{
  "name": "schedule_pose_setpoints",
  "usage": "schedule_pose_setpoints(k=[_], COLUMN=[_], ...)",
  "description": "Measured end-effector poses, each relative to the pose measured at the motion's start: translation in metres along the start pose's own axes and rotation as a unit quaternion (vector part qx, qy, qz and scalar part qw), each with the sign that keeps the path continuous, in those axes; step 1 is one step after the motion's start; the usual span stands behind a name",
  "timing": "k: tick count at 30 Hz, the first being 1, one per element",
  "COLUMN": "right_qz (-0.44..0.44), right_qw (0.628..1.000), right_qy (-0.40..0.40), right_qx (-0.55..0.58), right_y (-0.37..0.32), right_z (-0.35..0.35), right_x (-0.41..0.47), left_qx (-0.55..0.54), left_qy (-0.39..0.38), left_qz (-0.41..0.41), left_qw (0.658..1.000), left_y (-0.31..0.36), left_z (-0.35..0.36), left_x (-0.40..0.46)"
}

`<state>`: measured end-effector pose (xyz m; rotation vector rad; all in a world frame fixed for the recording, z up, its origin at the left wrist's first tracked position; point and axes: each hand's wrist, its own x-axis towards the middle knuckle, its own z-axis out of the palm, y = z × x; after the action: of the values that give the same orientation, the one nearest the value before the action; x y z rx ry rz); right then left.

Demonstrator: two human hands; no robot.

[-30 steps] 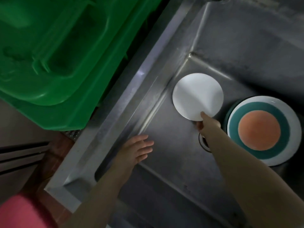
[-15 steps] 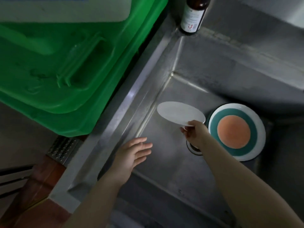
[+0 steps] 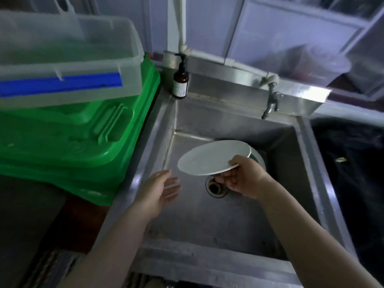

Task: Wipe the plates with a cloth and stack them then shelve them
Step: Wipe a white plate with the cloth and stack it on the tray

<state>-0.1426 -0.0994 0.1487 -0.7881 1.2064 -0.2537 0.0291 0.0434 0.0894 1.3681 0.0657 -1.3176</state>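
Note:
My right hand (image 3: 244,178) grips a small white plate (image 3: 209,157) by its near right edge and holds it tilted above the steel sink (image 3: 228,221). Behind the white plate, only a sliver of a second plate with a white rim and teal band (image 3: 258,160) shows on the sink floor. My left hand (image 3: 161,189) hovers over the sink's left side with fingers spread and nothing in it, just below and left of the white plate. No cloth is in view.
The drain (image 3: 215,187) lies under the held plate. A brown pump bottle (image 3: 180,81) stands at the sink's back left corner, a tap (image 3: 271,102) at the back right. Green crates (image 3: 79,134) with a clear lidded box (image 3: 68,59) on top sit left.
My right hand has lifted the white plate off the sink floor and brought it nearer. The camera has tilted up, showing the tap and wall. My left hand has hardly moved.

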Motion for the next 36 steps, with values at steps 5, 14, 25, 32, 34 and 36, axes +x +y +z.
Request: schedule_pose_setpoints(k=[5,14,25,32,34,36], right_qz=[-0.125,-0.373,-0.578,-0.621,-0.622,-0.625], right_qw=[0.992,0.919,0.777,0.745,0.743,0.744], right_qy=[0.007,0.073,0.186,0.194,0.196,0.196], right_qx=[-0.012,-0.105,-0.167,-0.148,-0.147,-0.135], right_y=[-0.025,-0.044,-0.069,-0.065,-0.062,-0.059], right_z=[-0.005,-0.032,-0.057,-0.102,-0.122,-0.142], right_x=[-0.086,-0.193,-0.264,-0.268,-0.267,-0.265], left_qx=[-0.012,0.104,0.13,0.151,0.16,0.184], left_qy=[-0.116,-0.214,-0.169,-0.186,-0.192,-0.193], left_qz=[0.015,0.21,0.514,0.555,0.556,0.557], left_qw=[0.993,0.948,0.831,0.796,0.793,0.786], left_y=[0.038,0.101,0.13,0.112,0.098,0.083], left_z=[0.032,0.089,0.133,0.17,0.182,0.189], left_x=[-0.035,-0.106,-0.181,-0.203,-0.209,-0.216])
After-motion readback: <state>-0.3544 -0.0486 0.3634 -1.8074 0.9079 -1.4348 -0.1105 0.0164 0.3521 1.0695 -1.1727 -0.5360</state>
